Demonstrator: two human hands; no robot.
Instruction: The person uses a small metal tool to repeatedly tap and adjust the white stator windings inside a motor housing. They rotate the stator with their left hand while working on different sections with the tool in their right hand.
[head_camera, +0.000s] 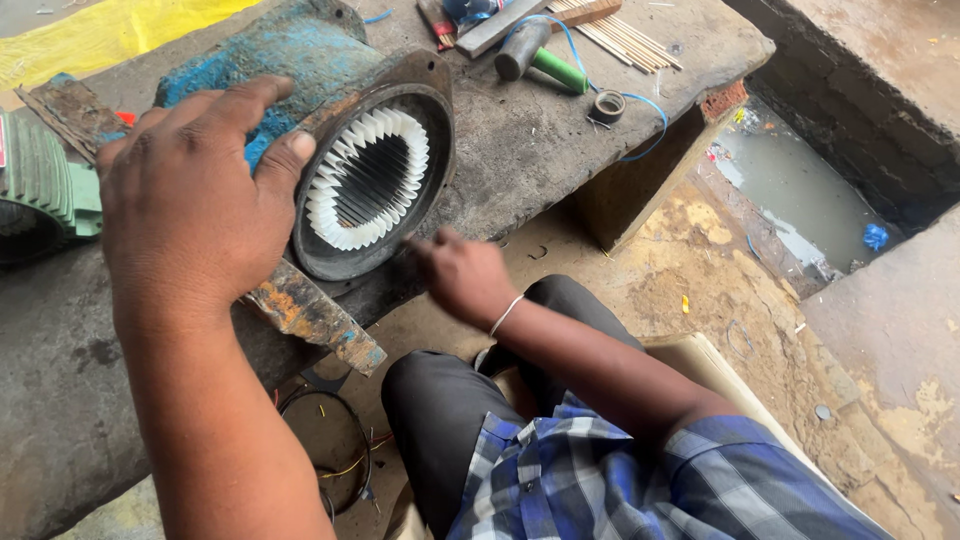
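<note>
Lap: we see dark trousers and a blue-and-white checked shirt (600, 480) nearest the camera
Floor below: a loop of thin wire (335, 450) lies on stained, sandy ground
Right hand (465, 275): loosely curled, a thin bangle at the wrist, fingertips at the lower edge of the motor's front rim; we cannot tell whether it pinches anything
Left hand (185, 200): spread wide and flat, palm pressed on the motor housing, thumb beside the rim (nothing gripped, just bearing down)
Motor housing (300, 60): a rough cast cylinder lying on its side on the slab, flaking blue paint, rusty foot plate sticking out underneath
Stator bore (368, 180): round dark opening, its slots lined with white folded paper that rings the hole like teeth; inside, ribbed dark metal
Work slab (530, 150): grey, pitted concrete
Far on the slab: a hammer (540, 58) with a green handle, a small roll of tape (608, 105), a bundle of thin wooden sticks (625, 40), a blue wire
Left edge: a green ribbed motor casing (40, 185)
Right: a concrete trough (800, 190) holding murky water
</note>
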